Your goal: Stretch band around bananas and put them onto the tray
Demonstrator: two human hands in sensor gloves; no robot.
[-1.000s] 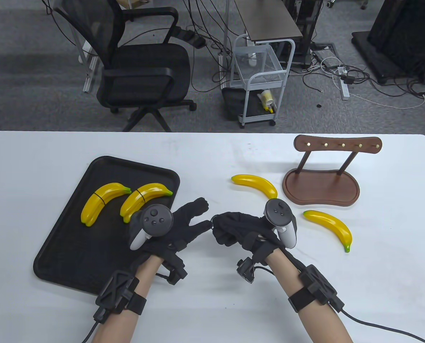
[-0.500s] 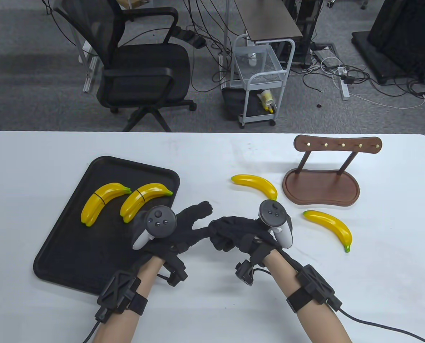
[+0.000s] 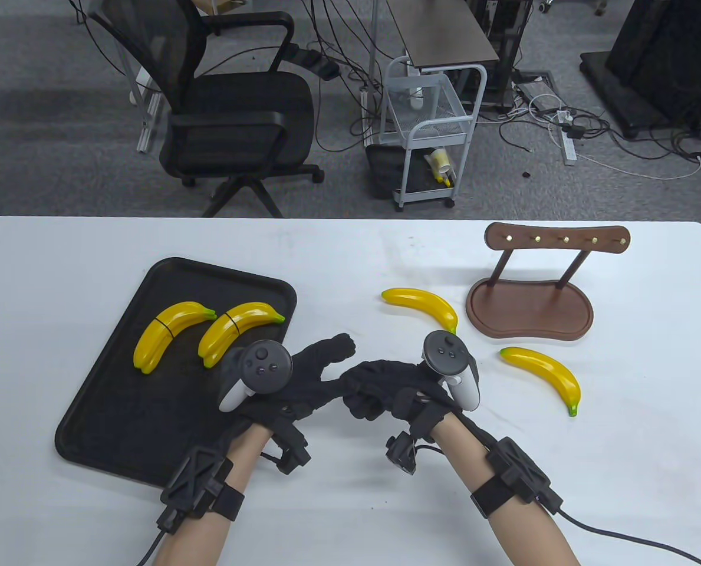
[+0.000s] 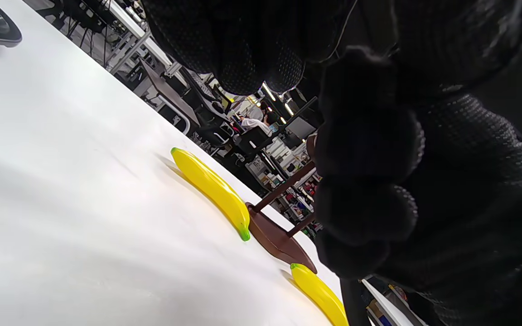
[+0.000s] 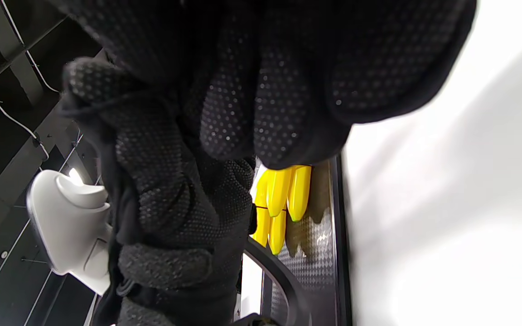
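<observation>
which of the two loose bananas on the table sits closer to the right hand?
The far one, left of the wooden stand: its green tip nearly meets the tracker on the right hand. The other loose banana lies further right, clearly apart.

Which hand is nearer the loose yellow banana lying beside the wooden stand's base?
Right. The right hand sits just below-left of that yellow banana, its tracker almost at the banana's tip. The left hand is farther off, beside the black tray.

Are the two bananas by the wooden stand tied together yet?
No. Far banana and near banana lie apart on the table, no band on either.
</observation>
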